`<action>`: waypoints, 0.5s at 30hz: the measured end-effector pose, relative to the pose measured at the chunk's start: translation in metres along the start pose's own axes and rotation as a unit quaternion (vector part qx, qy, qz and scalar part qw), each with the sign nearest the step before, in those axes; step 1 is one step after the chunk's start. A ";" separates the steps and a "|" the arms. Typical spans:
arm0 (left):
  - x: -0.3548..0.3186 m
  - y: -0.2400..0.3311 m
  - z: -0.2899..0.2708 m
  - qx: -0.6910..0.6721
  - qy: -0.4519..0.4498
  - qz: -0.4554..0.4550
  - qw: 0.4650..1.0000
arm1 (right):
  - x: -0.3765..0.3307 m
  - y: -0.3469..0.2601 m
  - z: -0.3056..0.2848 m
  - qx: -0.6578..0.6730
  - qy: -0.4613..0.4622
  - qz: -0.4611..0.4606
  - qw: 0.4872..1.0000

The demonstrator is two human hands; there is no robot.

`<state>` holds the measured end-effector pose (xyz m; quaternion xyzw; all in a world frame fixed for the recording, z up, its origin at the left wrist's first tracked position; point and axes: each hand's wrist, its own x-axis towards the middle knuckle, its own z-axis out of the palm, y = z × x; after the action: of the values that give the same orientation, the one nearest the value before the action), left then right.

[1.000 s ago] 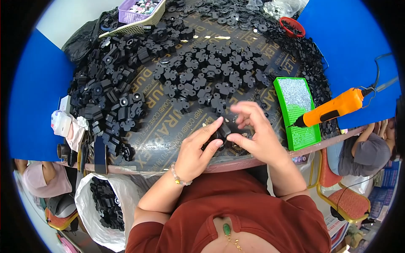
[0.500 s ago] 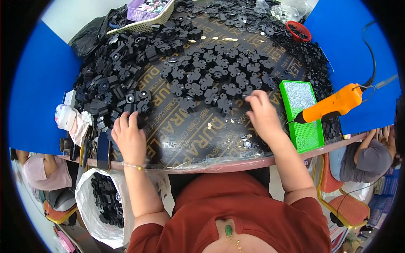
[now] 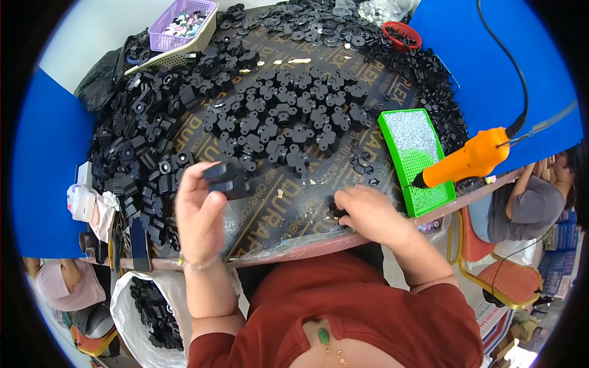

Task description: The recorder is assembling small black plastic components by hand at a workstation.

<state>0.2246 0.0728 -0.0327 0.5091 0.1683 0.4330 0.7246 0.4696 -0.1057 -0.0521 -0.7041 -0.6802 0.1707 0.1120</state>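
My left hand (image 3: 200, 224) is raised over the front left of the table, fingers and thumb closed on a black plastic housing (image 3: 232, 181) with a blocky, notched shape. Lower and to the right, my right hand (image 3: 373, 213) is curled near the table's front edge. A small dark piece (image 3: 336, 212) shows at its fingertips; its exact kind is too small to make out. Just beyond that hand lie several thin black hexagonal rings (image 3: 363, 168). In the table's middle, flat lobed black plastic parts (image 3: 282, 113) are spread close together.
Black housings (image 3: 138, 147) are heaped at left, discs (image 3: 307, 27) at the back. An orange electric screwdriver (image 3: 469, 161) hangs over a green tray (image 3: 451, 197) of small silvery pieces. A red bowl (image 3: 402, 27), purple basket (image 3: 165, 42) and white sack (image 3: 123, 306) stand around.
My left hand has picked up a black housing from the left heap and lifted it rightward. My right hand has moved down and left, toward the front edge. The whole view has shifted.
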 end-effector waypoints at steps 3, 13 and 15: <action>0.026 -0.014 0.033 -0.195 -0.072 -0.096 0.973 | 0.001 0.007 -0.002 0.033 0.023 -0.010 0.999; 0.052 -0.079 0.045 -0.243 -0.074 -0.200 0.946 | 0.039 -0.003 -0.039 0.478 0.256 0.017 0.840; 0.049 -0.080 0.046 -0.174 -0.100 -0.162 0.966 | 0.048 -0.001 -0.033 0.560 0.247 -0.011 0.791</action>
<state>0.3208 0.0759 -0.0743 0.3816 0.0972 0.2788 0.8759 0.4828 -0.0558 -0.0256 -0.5282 -0.4224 0.3411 0.6529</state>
